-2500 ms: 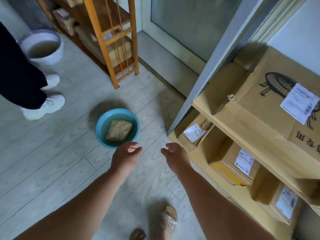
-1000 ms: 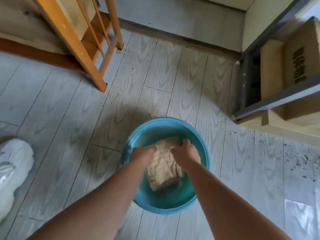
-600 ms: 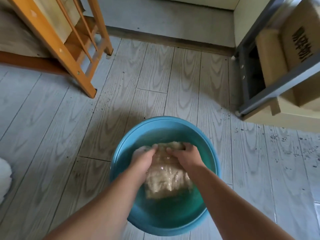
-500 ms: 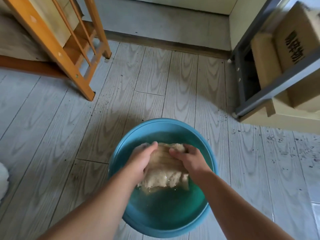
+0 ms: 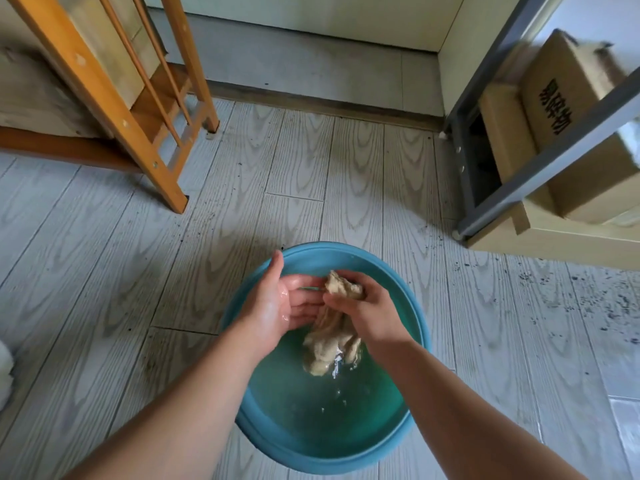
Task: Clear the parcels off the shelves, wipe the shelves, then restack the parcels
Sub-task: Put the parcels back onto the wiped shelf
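Hands came first, both over the blue basin [image 5: 242, 407] on the floor. The right hand [image 5: 367, 308] was curled tight round the top of the wet cloth [image 5: 329, 344], squeezing it in a fist. A small tuft of cloth poked up out of that fist. The rest hung straight down below the hand, long way up and down, with its bottom end just over the water and drops falling from it.

The left hand [image 5: 277, 301] was wet and flat, palm turned toward the cloth, fingers straight. It held nothing. Its fingertips looked to be just beside the right hand, maybe touching the cloth; that was hard to tell.

So the cloth was in the right hand, and the free hanging end lay just below and beside the left hand. My guess was that the left hand would need to grab that lower end to wring it.

Farther out, up and to the right of the hands, stood the grey shelf [image 5: 540, 168] with a cardboard parcel [image 5: 568, 109] on it. That was well apart from the basin. A wooden rack [image 5: 104, 98] stood off to the left.
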The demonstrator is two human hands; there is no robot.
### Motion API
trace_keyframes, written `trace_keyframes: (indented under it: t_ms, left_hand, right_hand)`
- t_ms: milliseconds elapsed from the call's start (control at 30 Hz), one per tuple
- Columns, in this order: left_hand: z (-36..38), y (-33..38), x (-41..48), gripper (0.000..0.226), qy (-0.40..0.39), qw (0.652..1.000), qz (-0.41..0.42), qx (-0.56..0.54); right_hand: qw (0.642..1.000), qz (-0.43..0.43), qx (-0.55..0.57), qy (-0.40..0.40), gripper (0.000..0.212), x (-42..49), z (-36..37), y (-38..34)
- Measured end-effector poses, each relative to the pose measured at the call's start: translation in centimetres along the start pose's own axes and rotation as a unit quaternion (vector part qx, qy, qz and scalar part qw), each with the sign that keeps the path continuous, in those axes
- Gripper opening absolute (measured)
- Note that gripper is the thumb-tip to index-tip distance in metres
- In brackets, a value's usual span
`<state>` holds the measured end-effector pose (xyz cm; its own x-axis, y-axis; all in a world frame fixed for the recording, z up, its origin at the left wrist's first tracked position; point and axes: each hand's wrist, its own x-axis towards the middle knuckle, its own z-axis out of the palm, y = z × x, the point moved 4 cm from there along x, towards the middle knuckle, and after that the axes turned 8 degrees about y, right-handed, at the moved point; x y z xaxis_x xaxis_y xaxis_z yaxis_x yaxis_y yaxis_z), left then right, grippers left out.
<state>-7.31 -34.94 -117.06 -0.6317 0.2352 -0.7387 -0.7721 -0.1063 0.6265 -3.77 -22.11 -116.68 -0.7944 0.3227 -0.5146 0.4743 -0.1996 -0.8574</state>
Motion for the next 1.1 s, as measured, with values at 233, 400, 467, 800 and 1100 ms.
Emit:
trace_keyframes:
  t_ms: [233,400,467,800,1100]
  left_hand:
    - [-0.8,-0.5,0.1,0.07,-0.024,0.999,0.046,0.005]
    - [1.2,-1.9,-1.4,0.094,-0.197,0.977,0.017,0.077]
    - [1.3,-1.9,-2.1,0.072,-0.189,0.973,0.006,0.135]
    - [1.1,-1.7,-3.1,0.024,-0.01,0.954,-0.022,0.298]
    - [2.4,-1.2,-2.9,0.027,0.08,0.903,0.083,0.413]
  right_hand:
    - [0.978,0.059,0.181,-0.088,0.026,-0.4,1.4,-2.5]
    - [0.973,0.039,0.202,-0.108,0.018,-0.5,1.9,-4.1]
    - [0.973,0.026,0.207,-0.104,0.02,-0.3,2.2,-3.9]
    - [0.987,-0.003,0.137,-0.089,0.02,-0.8,4.3,-4.0]
    - [0.998,-0.037,-0.039,0.045,0.04,-0.3,4.2,-4.2]
